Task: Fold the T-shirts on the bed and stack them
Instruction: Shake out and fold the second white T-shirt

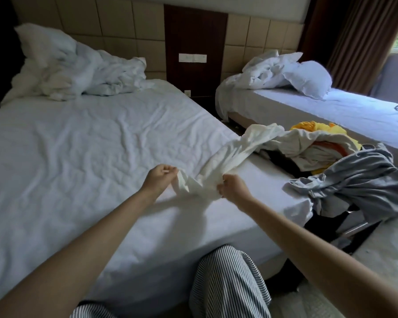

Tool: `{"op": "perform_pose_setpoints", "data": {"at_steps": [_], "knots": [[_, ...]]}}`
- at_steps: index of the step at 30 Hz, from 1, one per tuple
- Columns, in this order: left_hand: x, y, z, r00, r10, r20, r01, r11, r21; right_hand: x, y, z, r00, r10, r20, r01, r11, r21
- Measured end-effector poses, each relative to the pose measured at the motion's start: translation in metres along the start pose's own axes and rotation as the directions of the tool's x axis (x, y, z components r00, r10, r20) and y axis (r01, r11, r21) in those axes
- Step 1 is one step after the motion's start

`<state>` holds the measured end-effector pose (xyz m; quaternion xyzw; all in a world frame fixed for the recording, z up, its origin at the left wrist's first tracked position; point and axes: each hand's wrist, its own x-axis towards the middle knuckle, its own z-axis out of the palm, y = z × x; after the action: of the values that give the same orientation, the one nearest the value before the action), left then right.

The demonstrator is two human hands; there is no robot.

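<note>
The bed is wrinkled, so folds may set crooked. From the pile at right the shirt stretches to the near edge, its twisted end pinched by left grip and right grip; tugging could drag the pile off.

No words, numbers or signs can be read anywhere. The white switch plates on the dark wall panel at 12 o'clock are too small and blurry to show any marks.
</note>
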<state>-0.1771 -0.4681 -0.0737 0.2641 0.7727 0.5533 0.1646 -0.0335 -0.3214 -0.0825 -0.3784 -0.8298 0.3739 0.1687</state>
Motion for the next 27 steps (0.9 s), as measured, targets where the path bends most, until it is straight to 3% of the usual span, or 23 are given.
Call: {"op": "perform_pose_setpoints", "data": {"at_steps": [2, 4, 6, 9, 11, 12, 16, 18, 21, 23, 27], "knots": [[0.009, 0.009, 0.018, 1.0, 0.027, -0.003, -0.027, 0.998, -0.059, -0.029, -0.006, 0.016, 0.986, -0.139, 0.092, 0.155, 0.967, -0.202], [0.01, 0.025, 0.04, 0.989, 0.066, 0.133, -0.061, 0.997, -0.042, -0.055, -0.014, 0.028, 0.952, -0.248, 0.177, 0.286, 0.93, -0.233], [0.01, 0.034, 0.064, 0.948, 0.072, 0.309, -0.145, 0.965, 0.218, -0.072, -0.016, 0.035, 0.91, -0.31, 0.275, 0.376, 0.896, -0.234], [0.003, 0.029, 0.085, 0.922, 0.03, 0.385, -0.296, 0.696, 0.654, -0.078, -0.008, 0.033, 0.857, -0.307, 0.414, 0.342, 0.94, -0.01], [0.001, 0.022, 0.088, 0.944, 0.092, 0.316, -0.307, 0.595, 0.743, -0.075, 0.0, 0.022, 0.833, -0.284, 0.474, 0.276, 0.957, 0.088], [0.001, 0.018, 0.086, 0.954, 0.124, 0.274, -0.291, 0.614, 0.733, -0.071, 0.005, 0.017, 0.84, -0.283, 0.463, 0.281, 0.957, 0.076], [0.015, 0.017, 0.054, 0.99, 0.14, -0.012, -0.118, 0.872, 0.475, -0.046, 0.029, -0.002, 0.892, -0.272, 0.362, 0.252, 0.962, 0.103], [0.027, 0.013, 0.027, 0.979, 0.119, -0.163, -0.044, 0.916, 0.399, -0.031, 0.038, -0.008, 0.93, -0.245, 0.275, 0.226, 0.969, 0.098], [0.032, 0.003, -0.029, 0.936, 0.07, -0.344, 0.085, 0.905, 0.417, -0.014, 0.043, -0.014, 0.956, -0.248, 0.158, 0.234, 0.967, 0.103], [0.03, -0.011, -0.066, 0.93, 0.003, -0.366, 0.19, 0.851, 0.49, -0.004, 0.042, -0.012, 0.962, -0.258, 0.093, 0.246, 0.962, 0.12], [0.021, -0.018, -0.095, 0.966, -0.151, -0.21, 0.251, 0.743, 0.621, 0.017, 0.036, -0.003, 0.962, -0.269, 0.048, 0.265, 0.962, 0.066]]}}
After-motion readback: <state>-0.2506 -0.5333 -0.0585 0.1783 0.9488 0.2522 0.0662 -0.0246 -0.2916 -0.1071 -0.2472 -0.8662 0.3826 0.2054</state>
